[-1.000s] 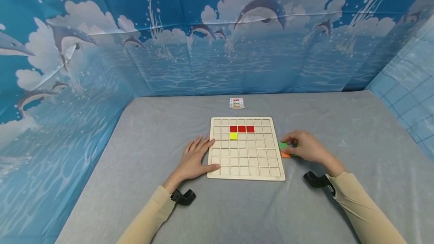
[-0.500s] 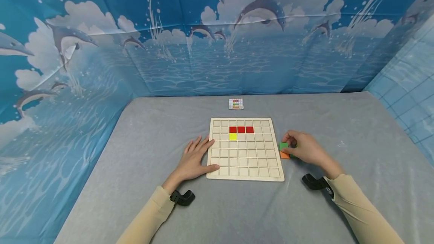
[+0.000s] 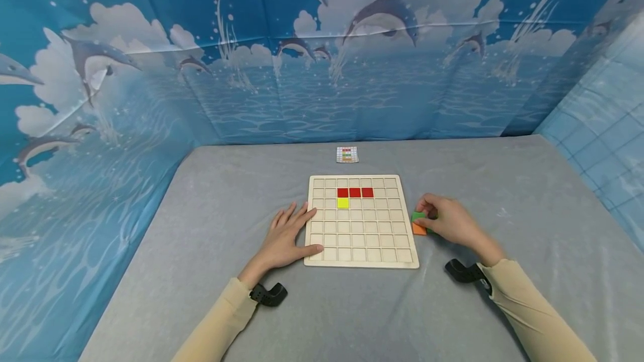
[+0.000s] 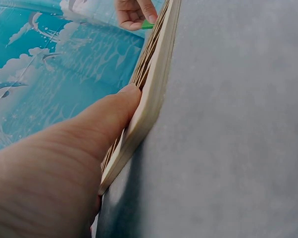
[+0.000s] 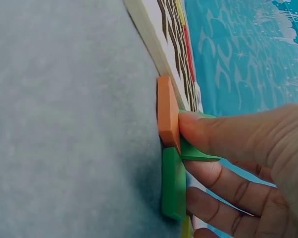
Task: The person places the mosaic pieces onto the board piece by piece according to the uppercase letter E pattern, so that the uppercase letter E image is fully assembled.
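Nearest, at about 8 and 4 o'clock from the board's centre, sit the black wrist mounts, left (image 3: 269, 295) and right (image 3: 462, 271), below tan sleeves.

The left hand (image 3: 283, 243) lies spread wide between 8 and 9 o'clock, its fingertips and thumb on the edge of the wooden grid board (image 3: 362, 241), probably steadying it.

At 3 o'clock the right hand (image 3: 449, 219) is narrowed to a pinch on a green tile (image 3: 418, 216), tilted beside the board's edge. An orange tile (image 3: 419, 229) and another green tile (image 5: 173, 186) stand close by, with a sliver of yellow (image 5: 186, 228) at the pile's end.

The step in hand looks like picking out one tile for the grid. The next move likely calls for lifting it clear of these close neighbours and over the board's edge, towards 9 o'clock.

Farther up the board, a yellow tile (image 3: 342, 203) fills a cell near 10:30, directly below the leftmost of three red tiles (image 3: 355, 193) near 12. Beyond, at 12, lies a small patterned card (image 3: 347, 155), too small to read exactly; last hangs the dolphin backdrop (image 3: 302, 99).
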Tool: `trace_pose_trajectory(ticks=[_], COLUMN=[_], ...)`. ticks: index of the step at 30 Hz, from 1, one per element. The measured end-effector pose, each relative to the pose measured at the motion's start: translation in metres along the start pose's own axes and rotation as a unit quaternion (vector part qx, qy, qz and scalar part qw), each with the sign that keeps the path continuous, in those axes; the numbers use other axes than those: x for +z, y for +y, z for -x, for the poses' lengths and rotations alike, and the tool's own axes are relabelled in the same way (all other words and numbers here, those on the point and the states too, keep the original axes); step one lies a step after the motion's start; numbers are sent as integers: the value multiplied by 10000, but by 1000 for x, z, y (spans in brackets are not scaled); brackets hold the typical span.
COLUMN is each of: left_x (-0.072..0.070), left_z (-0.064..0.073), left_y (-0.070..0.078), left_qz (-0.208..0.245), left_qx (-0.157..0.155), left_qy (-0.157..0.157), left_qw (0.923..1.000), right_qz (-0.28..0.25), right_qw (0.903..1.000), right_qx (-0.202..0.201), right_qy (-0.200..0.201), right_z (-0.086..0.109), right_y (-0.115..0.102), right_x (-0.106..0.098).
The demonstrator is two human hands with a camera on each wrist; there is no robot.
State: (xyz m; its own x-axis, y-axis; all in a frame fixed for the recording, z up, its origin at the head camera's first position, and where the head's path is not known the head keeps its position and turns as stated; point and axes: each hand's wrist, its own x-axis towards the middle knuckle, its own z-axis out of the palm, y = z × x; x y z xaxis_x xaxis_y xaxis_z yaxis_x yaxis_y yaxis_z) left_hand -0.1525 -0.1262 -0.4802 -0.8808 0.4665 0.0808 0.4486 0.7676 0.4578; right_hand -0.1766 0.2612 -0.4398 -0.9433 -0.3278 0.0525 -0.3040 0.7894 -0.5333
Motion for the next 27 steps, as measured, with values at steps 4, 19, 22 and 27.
trace_pose_trajectory(ticks=[4,19,22,27], left_x=[0,0,0,1], left_z=[0,1,1,-1], left_y=[-1,1,1,0], left_qz=[-13,11,-19,-24], left_qx=[5,-35,-66,-58], left_qy=[-31,-9,-32,-49], left_qw=[10000,10000,10000,10000], right_qz=[39,169,170,191], right_qw=[10000,9993,9991,9987], right_qx=[30,-266,-353,-429], right_qy=[9,178,177,191], right_z=[0,2,2,1], right_y=[0,2,0,-5], right_x=[1,6,5,3])
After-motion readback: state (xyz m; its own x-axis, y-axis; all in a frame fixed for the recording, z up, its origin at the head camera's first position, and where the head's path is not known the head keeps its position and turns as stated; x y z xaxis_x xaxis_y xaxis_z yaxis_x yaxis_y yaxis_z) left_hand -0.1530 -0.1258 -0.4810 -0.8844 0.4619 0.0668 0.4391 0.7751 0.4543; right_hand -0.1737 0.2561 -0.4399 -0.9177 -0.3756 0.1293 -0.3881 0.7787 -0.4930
